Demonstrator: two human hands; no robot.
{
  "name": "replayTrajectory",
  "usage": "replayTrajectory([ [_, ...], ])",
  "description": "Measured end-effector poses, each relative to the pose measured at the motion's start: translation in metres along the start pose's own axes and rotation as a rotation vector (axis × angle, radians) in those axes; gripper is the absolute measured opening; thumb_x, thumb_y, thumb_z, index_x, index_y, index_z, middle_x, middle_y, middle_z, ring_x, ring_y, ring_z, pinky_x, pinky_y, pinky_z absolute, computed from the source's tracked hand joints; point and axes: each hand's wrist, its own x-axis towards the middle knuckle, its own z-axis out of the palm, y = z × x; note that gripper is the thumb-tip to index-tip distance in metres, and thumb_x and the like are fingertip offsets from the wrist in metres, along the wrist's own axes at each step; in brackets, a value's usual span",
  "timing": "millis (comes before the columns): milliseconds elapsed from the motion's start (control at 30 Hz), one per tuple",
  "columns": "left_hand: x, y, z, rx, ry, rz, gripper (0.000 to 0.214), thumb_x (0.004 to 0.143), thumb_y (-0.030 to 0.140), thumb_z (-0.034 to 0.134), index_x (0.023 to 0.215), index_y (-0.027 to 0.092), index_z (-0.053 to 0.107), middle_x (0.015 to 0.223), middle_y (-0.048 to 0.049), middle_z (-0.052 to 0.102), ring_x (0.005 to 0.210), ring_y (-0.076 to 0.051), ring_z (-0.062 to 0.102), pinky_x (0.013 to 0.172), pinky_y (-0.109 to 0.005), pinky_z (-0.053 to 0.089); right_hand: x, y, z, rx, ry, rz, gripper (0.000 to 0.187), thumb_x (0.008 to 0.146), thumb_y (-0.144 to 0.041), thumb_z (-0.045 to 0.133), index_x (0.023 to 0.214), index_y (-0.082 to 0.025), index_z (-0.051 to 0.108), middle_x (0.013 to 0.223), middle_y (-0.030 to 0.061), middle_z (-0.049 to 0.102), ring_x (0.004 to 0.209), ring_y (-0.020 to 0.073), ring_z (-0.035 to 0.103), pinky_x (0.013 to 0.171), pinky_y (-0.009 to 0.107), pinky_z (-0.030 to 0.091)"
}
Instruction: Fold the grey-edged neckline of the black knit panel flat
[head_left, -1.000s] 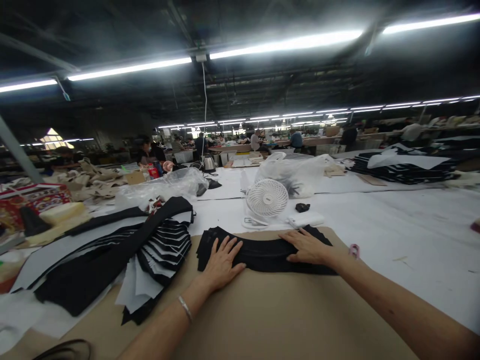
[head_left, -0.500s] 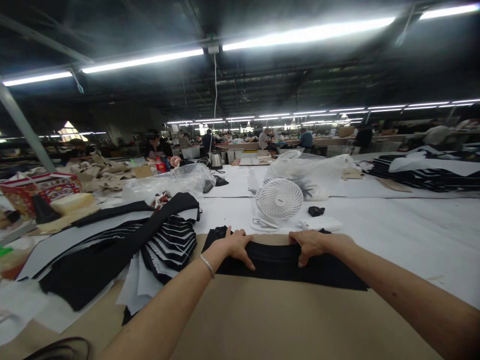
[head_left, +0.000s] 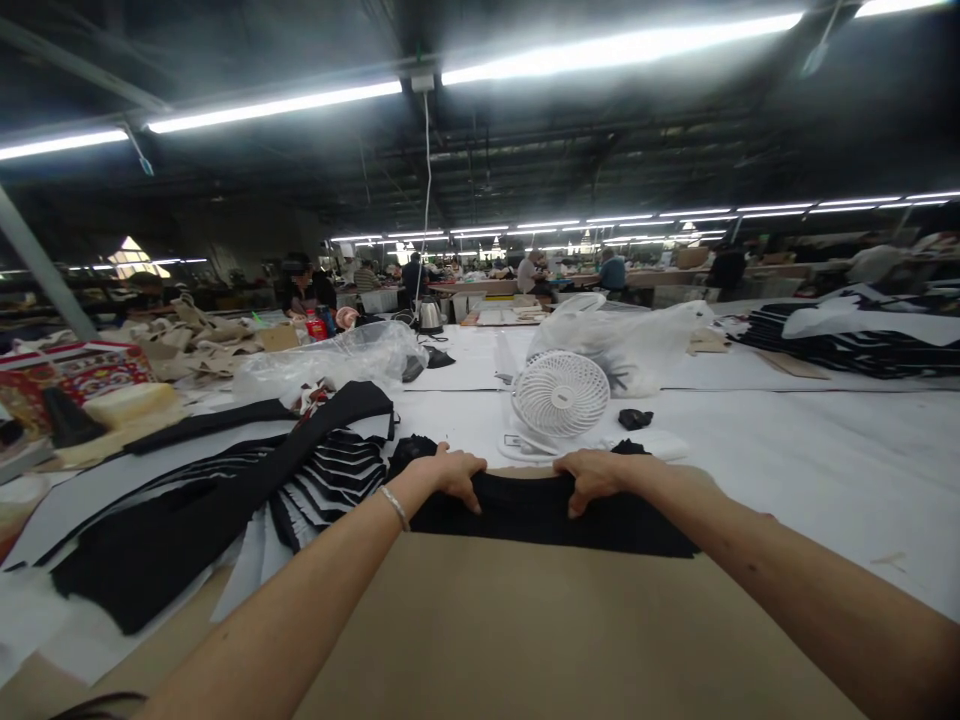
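A dark piece of black fabric (head_left: 525,518) lies across a tan board or sheet (head_left: 570,630) in front of me. My left hand (head_left: 459,476) grips its far edge left of centre, thumb on the near side and fingers over the edge. On the same edge, right of centre, my right hand (head_left: 595,477) holds the fabric the same way. Between the two hands the edge curves slightly. The fingertips beyond the edge are partly hidden. A white fan (head_left: 561,395) stands just past the fabric, and a crumpled black bundle (head_left: 411,452) sits beside my left hand.
To the left lies a fanned stack of black and white cut pieces (head_left: 330,470). Clear plastic bags (head_left: 337,358) and a filled white bag (head_left: 622,340) are farther back. A small black item (head_left: 635,418) rests right of the fan. Several people are in the background.
Both hands, still on the fabric, have shifted slightly left and away from me. The fabric's right corner has moved the same way, and the strip along its far edge looks narrower.
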Motion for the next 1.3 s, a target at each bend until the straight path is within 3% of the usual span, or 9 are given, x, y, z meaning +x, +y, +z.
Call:
replayTrajectory([
  [200,0.004,-0.025,-0.008,0.010,-0.012,-0.080,0.062,0.058,0.049,0.077,0.114,0.029,0.059,0.125,-0.0092,0.062,0.120,-0.035,0.051,0.107,-0.059,0.018,0.023,-0.017,-0.010,-0.058,-0.011,-0.010,0.058,0.077,-0.051,0.068,0.122,-0.017,0.057,0.115,0.0101,0.062,0.099,0.0243,0.060,0.084,0.043,0.047],
  [433,0.003,-0.018,-0.005,-0.004,0.031,-0.094,0.069,0.057,0.042,0.076,0.121,0.030,0.056,0.129,-0.0106,0.059,0.125,-0.037,0.046,0.107,-0.066,0.013,0.022,-0.006,0.000,-0.095,0.093,0.003,0.070,0.061,-0.053,0.074,0.122,-0.024,0.059,0.117,0.0095,0.064,0.107,0.0341,0.058,0.090,0.045,0.041],
  [600,-0.013,-0.005,-0.002,-0.021,0.141,-0.029,0.072,0.064,0.029,0.068,0.134,0.027,0.047,0.139,-0.0137,0.049,0.132,-0.035,0.038,0.108,-0.067,0.010,0.021,0.002,0.010,-0.107,0.189,-0.063,0.062,0.065,-0.051,0.068,0.121,-0.025,0.061,0.119,0.0097,0.064,0.112,0.0361,0.055,0.101,0.054,0.029],
  [767,-0.038,0.030,0.032,-0.024,0.363,0.077,0.063,0.082,0.030,0.053,0.142,0.028,0.035,0.147,-0.0095,0.040,0.138,-0.027,0.030,0.114,-0.060,0.005,0.011,0.002,0.026,-0.151,0.333,-0.130,0.056,0.073,-0.044,0.061,0.123,-0.020,0.060,0.121,0.0153,0.062,0.114,0.0360,0.053,0.106,0.061,0.019],
  [867,-0.048,0.049,0.060,-0.021,0.456,0.101,0.060,0.089,0.044,0.050,0.144,0.028,0.033,0.153,-0.0094,0.032,0.143,-0.028,0.021,0.116,-0.056,0.005,0.001,-0.002,0.038,-0.188,0.454,-0.168,0.055,0.076,-0.037,0.057,0.128,-0.017,0.057,0.125,0.0164,0.059,0.119,0.0330,0.050,0.110,0.057,0.017],
  [1000,-0.055,0.061,0.078,0.010,0.640,0.078,0.058,0.093,0.036,0.049,0.146,0.032,0.028,0.159,-0.0066,0.017,0.146,-0.030,0.008,0.116,-0.059,0.006,-0.016,-0.012,0.051,-0.229,0.616,-0.211,0.057,0.079,-0.027,0.053,0.136,-0.021,0.048,0.134,0.0123,0.052,0.126,0.0282,0.045,0.114,0.050,0.019],
  [1133,-0.089,0.073,0.078,0.055,0.778,0.054,0.048,0.094,0.037,0.047,0.141,0.029,0.037,0.156,-0.0073,0.026,0.144,-0.027,0.018,0.117,-0.054,0.015,-0.044,-0.015,0.073,-0.219,0.766,-0.274,0.049,0.084,-0.019,0.043,0.132,-0.017,0.052,0.132,0.0139,0.054,0.124,0.0289,0.048,0.110,0.052,0.030],
  [1233,-0.135,0.086,0.087,0.038,0.679,0.108,0.040,0.096,0.039,0.042,0.132,0.022,0.046,0.146,-0.0096,0.042,0.136,-0.025,0.036,0.114,-0.046,0.028,-0.061,0.002,0.110,-0.192,0.930,-0.318,0.044,0.085,-0.025,0.044,0.126,-0.021,0.059,0.125,0.0111,0.060,0.113,0.0287,0.058,0.097,0.047,0.048],
  [1300,-0.167,0.095,0.103,0.020,0.571,0.174,0.034,0.095,0.040,0.044,0.121,0.020,0.053,0.140,-0.0088,0.049,0.126,-0.023,0.047,0.109,-0.038,0.037,-0.071,0.012,0.143,-0.165,0.931,-0.346,0.042,0.084,-0.030,0.048,0.124,-0.026,0.062,0.120,0.0074,0.064,0.108,0.0272,0.062,0.090,0.041,0.053],
])
